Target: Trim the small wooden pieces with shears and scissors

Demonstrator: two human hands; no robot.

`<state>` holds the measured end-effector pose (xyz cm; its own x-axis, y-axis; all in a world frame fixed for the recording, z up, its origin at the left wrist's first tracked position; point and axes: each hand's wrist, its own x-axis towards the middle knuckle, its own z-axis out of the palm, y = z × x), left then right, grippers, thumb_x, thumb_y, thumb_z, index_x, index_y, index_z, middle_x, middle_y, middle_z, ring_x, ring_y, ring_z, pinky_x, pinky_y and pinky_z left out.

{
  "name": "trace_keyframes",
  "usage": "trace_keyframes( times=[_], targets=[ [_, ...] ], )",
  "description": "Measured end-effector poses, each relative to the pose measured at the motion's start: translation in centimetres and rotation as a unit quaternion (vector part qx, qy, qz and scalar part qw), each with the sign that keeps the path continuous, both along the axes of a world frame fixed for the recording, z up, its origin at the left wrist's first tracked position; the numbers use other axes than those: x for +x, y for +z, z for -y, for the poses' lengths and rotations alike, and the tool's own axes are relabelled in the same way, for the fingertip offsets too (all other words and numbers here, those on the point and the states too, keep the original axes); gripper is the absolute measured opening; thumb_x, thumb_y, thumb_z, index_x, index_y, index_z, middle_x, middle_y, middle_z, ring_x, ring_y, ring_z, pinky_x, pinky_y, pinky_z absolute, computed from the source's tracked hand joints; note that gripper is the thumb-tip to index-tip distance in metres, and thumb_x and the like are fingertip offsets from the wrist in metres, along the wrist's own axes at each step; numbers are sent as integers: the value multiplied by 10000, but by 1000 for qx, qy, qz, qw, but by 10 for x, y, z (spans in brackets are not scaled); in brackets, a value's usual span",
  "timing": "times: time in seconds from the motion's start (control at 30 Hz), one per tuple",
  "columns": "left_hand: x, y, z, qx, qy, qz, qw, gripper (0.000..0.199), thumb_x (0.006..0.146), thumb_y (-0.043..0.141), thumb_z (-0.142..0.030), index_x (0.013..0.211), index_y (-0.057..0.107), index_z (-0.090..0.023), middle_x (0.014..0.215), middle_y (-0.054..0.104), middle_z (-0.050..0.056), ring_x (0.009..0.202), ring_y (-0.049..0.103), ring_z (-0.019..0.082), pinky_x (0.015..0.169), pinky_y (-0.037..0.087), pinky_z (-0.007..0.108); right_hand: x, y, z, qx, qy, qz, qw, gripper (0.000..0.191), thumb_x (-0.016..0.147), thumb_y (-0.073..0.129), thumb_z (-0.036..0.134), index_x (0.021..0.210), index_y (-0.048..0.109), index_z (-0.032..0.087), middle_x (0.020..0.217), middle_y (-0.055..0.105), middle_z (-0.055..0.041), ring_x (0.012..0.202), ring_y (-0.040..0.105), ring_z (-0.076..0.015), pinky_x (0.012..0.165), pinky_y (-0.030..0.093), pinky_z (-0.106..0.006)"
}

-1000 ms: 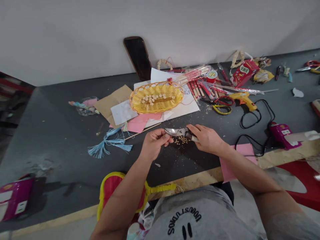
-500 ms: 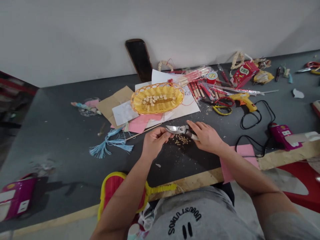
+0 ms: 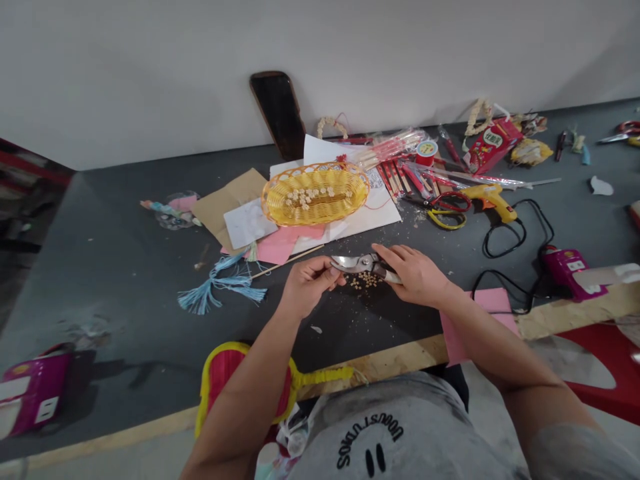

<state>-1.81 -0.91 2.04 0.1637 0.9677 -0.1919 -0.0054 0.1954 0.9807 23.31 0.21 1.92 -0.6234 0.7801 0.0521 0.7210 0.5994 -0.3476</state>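
Observation:
My right hand (image 3: 417,273) is wrapped round the handles of a pair of pruning shears (image 3: 367,261), whose blades point left. At the blade tips, my left hand (image 3: 310,283) is closed in a pinch; whatever lies between its thumb and fingers is too small to make out. Below the shears, small pale cut pieces (image 3: 363,281) are scattered on the dark table. Just beyond my left hand runs a thin wooden stick (image 3: 287,261). A yellow woven basket (image 3: 345,215) holding several small pale pieces stands farther back.
Blue tassels (image 3: 220,287) lie to the left, near pink and brown paper (image 3: 230,203). On the right are red-and-yellow scissors (image 3: 447,220), a yellow glue gun (image 3: 493,200) with its cord, and a purple device (image 3: 573,270). A phone (image 3: 277,113) leans against the wall.
Both hands stay in nearly the same place, with the shears still in my right hand. The view has shifted very slightly.

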Motion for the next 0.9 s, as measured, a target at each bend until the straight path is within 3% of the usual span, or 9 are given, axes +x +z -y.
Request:
trace_keyframes(
  times=[0.33, 0.63, 0.9],
  targets=[
    [10, -4, -1, -44, 35, 40, 998, 235, 694, 766, -359, 658, 670, -148, 562, 652, 33, 474, 469, 93, 467, 348, 226, -3, 2, 4, -19, -24, 55, 998, 583, 838, 492, 187, 1414, 409, 140, 1076, 632, -119, 915, 600, -229, 809, 471, -332],
    [10, -5, -3, -72, 18, 50, 996, 251, 656, 791, -354, 640, 658, -141, 541, 639, 29, 446, 438, 77, 457, 317, 222, 2, 5, 2, -25, -18, 83, 996, 559, 851, 488, 182, 1406, 423, 155, 1082, 645, -114, 891, 622, -220, 762, 453, -315],
    [11, -6, -1, -19, 28, 40, 999, 255, 725, 773, -382, 678, 687, -147, 611, 686, 41, 506, 488, 89, 511, 381, 225, 4, 6, 1, -43, -18, 44, 998, 569, 845, 492, 188, 1408, 411, 156, 1106, 644, -113, 927, 620, -225, 799, 468, -327]
  ],
)
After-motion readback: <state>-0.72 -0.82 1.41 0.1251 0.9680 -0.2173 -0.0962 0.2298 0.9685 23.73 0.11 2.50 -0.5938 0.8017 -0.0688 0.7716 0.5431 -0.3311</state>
